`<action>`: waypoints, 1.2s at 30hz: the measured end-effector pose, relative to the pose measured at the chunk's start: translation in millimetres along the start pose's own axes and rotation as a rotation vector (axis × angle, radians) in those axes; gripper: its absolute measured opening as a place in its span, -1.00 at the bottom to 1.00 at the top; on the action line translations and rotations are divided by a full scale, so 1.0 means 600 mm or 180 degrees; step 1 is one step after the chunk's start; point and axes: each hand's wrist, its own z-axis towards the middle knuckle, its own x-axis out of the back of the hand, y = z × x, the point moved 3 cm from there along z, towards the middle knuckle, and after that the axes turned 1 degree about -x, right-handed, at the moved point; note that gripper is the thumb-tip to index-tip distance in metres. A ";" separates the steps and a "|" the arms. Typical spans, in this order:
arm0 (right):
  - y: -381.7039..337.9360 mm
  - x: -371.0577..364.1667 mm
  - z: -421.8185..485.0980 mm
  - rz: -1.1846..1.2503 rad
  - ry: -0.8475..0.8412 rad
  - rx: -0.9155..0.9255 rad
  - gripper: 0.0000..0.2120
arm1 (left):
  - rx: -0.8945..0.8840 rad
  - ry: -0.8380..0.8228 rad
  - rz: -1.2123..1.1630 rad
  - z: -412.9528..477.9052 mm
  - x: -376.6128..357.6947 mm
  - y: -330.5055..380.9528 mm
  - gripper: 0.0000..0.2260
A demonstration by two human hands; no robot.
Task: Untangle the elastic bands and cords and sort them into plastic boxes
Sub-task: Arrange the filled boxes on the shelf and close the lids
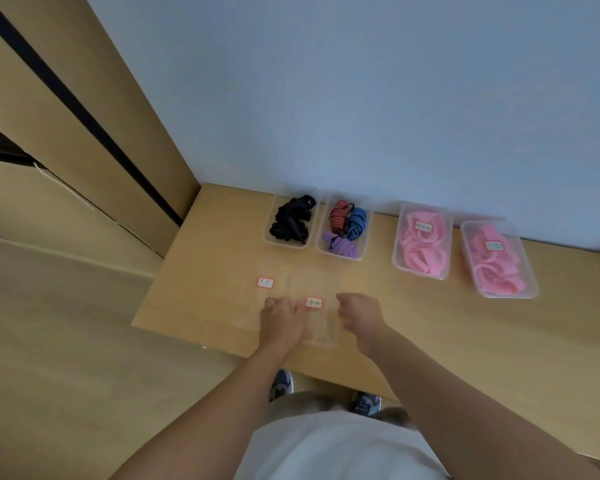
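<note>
Beneath the left hand (283, 320) we see a light wooden tabletop (430, 334). Beyond it is a pale blue wall (361, 98), to its left tan wooden panels (118, 81) split by a dark gap, and wood-toned floor (66, 341) lower left.

One wide-angle view comes from the person's head, facing forward and steeply down over the torso (326, 452) and both forearms (222, 403). The table (194, 271) lies close, crossing the middle of the frame at a slant. The plastic boxes (420, 274) along its far edge sit near mid-frame. The wall (361, 81) fills the top, the floor (49, 375) the left.
</note>
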 end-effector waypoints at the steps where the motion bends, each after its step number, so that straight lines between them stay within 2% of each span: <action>1: 0.000 -0.004 -0.003 0.0126 0.0094 -0.0058 -0.94 | -0.0058 -0.0095 0.0124 0.005 0.002 -0.001 -0.63; 4: -0.001 -0.018 -0.010 0.0399 0.0294 -0.0176 -0.78 | -0.0184 -0.0431 0.0364 0.020 0.006 -0.006 -0.67; 6: -0.002 -0.026 -0.012 0.0443 0.0346 -0.0197 -0.75 | -0.0198 -0.0671 0.0419 0.031 0.013 -0.008 -0.70; 9: 0.001 -0.037 -0.014 0.0535 0.0443 -0.0186 -0.79 | -0.0212 -0.0912 0.0400 0.045 0.025 -0.017 -0.71; 12: -0.003 -0.043 -0.021 0.0406 0.0621 -0.0036 -0.92 | -0.0336 -0.1076 0.0302 0.046 0.030 -0.022 -0.76; 14: 0.000 -0.050 -0.022 0.0384 0.0642 0.0056 -0.91 | -0.0413 -0.1157 0.0268 0.044 0.032 -0.026 -0.85; 16: 0.006 -0.058 -0.026 0.0382 0.0636 0.0097 -0.88 | -0.0529 -0.1201 0.0227 0.045 0.034 -0.028 -0.83; 17: 0.009 -0.062 -0.029 0.0367 0.0646 0.0112 -0.88 | -0.0598 -0.1204 0.0201 0.046 0.035 -0.028 -0.82; 20: 0.017 -0.071 -0.042 0.0388 0.0694 0.0156 -0.88 | -0.0782 -0.1148 0.0032 0.049 0.046 -0.031 -0.96; 22: 0.020 -0.068 -0.054 0.0540 0.0709 0.0227 -0.86 | -0.0935 -0.1028 -0.0094 0.056 0.052 -0.040 -0.92; 27: 0.017 -0.048 -0.080 0.0944 0.0686 0.0422 -0.77 | -0.0908 -0.0774 -0.0731 0.057 0.072 -0.041 -0.71; 33: -0.025 -0.049 -0.083 0.0829 0.1107 0.0852 -0.55 | -0.0966 -0.0441 -0.1260 0.062 0.094 0.001 -0.70; 36: -0.051 -0.052 -0.076 0.0703 0.1201 0.0990 -0.58 | -0.0965 -0.0420 -0.1438 0.078 0.102 0.021 -0.71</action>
